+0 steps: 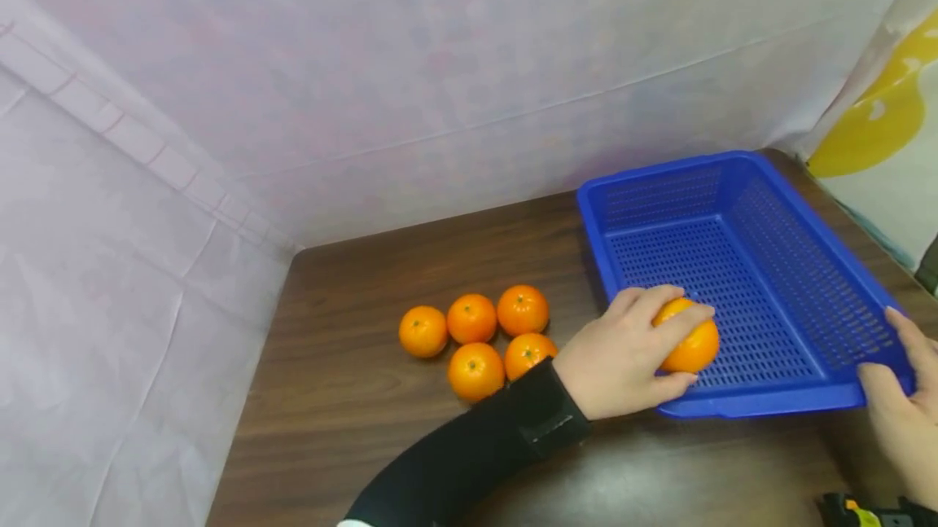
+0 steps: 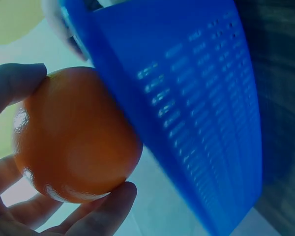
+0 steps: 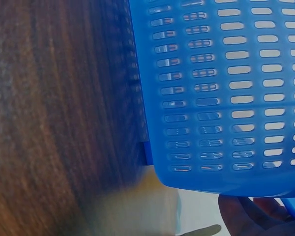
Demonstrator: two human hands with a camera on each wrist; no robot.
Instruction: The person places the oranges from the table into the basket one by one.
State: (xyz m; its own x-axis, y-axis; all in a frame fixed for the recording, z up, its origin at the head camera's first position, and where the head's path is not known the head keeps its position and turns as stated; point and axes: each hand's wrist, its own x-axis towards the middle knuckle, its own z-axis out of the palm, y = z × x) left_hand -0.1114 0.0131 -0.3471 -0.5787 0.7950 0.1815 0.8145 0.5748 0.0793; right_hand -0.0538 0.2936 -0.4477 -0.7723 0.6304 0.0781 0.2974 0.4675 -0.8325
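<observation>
An orange [image 1: 691, 340] is held between the thumb and fingers of my left hand [image 1: 623, 352], at the near left side of a blue plastic basket [image 1: 755, 409]. The left wrist view has this orange [image 2: 78, 137] beside the basket's rim [image 2: 123, 98]; whether they touch I cannot tell. My right hand [image 1: 905, 405] grips the near right corner of the basket, thumb and fingers on its rim. In the right wrist view, fingers [image 3: 246, 214] show below the slotted basket wall [image 3: 226, 113]. Apart from the held orange, the visible basket floor bears no fruit.
Several more oranges [image 1: 472, 318] lie grouped on the brown wooden table [image 1: 352, 397], left of the basket; my left sleeve [image 1: 491, 445] partly covers one. Pale sheeting [image 1: 454, 87] hangs behind the table and at its left. Yellow-printed sheeting [image 1: 872, 132] is at the right.
</observation>
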